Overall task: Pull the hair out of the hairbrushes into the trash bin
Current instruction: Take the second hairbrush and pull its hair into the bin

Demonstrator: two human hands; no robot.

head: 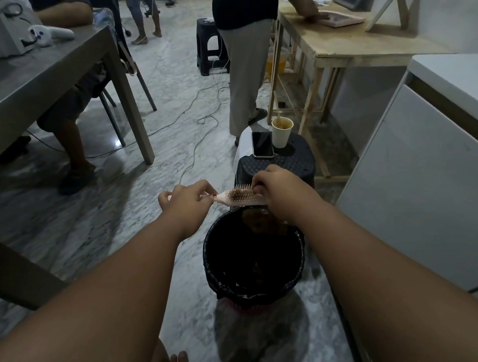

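One pink hairbrush (238,197) is held level just above the far rim of the single black-lined trash bin (210,260); the left hand (188,202) pinches its handle, and the right hand (275,188) closes its fingertips on the clump of brown hair (237,194) in the bristles; there may be hair already in the bin, though it's too dark to say; behind stands one black stool (277,165) with one phone (262,144) and one paper cup (282,132).

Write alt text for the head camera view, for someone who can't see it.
Seen from above, a person's left hand holds a pink hairbrush by its handle over a black-lined trash bin, while the right hand picks at brown hair caught in the bristles. Behind the bin, a phone and a paper cup sit on a dark stool.
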